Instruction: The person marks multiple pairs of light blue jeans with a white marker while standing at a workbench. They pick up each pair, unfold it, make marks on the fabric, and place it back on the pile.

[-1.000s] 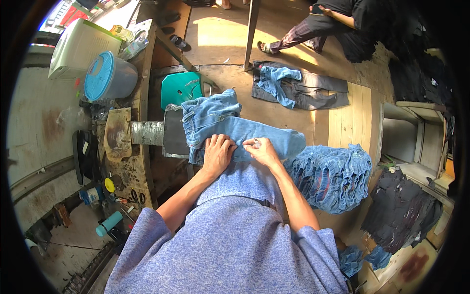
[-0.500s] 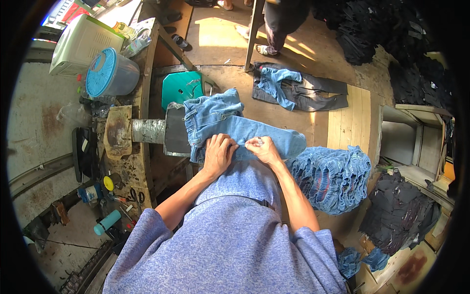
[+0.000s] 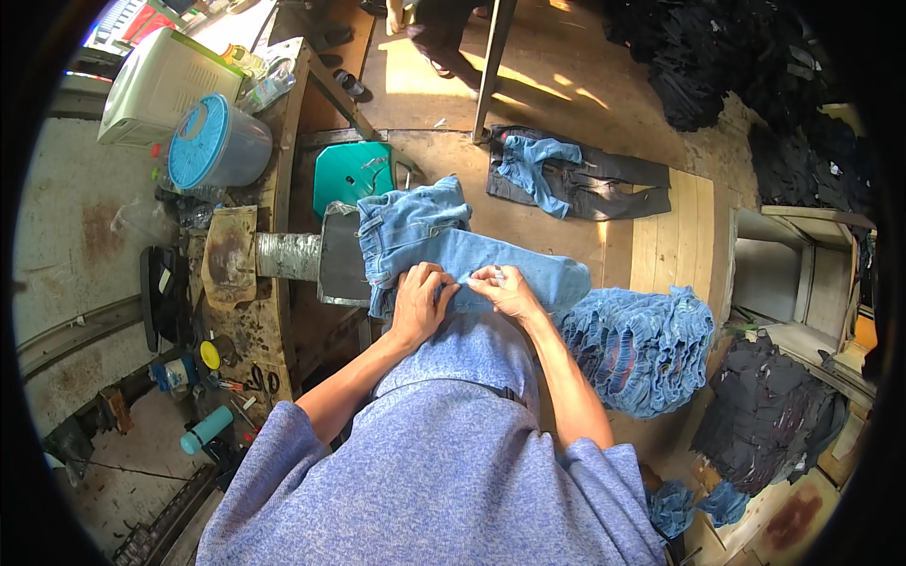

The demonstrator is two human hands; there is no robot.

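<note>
A pair of light blue jeans (image 3: 514,259) lies across my lap and over the dark padded end of an arm sticking out from the bench. Its waistband points left, and one leg stretches to the right. My left hand (image 3: 418,304) rests on the denim below the waistband, fingers bent and closed on the cloth. Just right of it, my right hand (image 3: 510,294) pinches at the near edge of the leg, thumb and forefinger together. A small whitish thing shows among the right fingers, too small to name. The two hands' fingertips almost meet.
A stained wooden bench (image 3: 269,325) on the left bears a blue-lidded tub (image 3: 231,151) and scissors (image 3: 264,380). A green stool (image 3: 351,173) stands beyond the jeans. Stacked denim (image 3: 637,354) is at my right, dark trousers (image 3: 628,174) lie on the floor, and a person's legs (image 3: 442,38) are farther back.
The person at the back has stepped to the left. My right hand has shifted slightly left along the denim edge; my left hand and the jeans stay nearly where they were.
</note>
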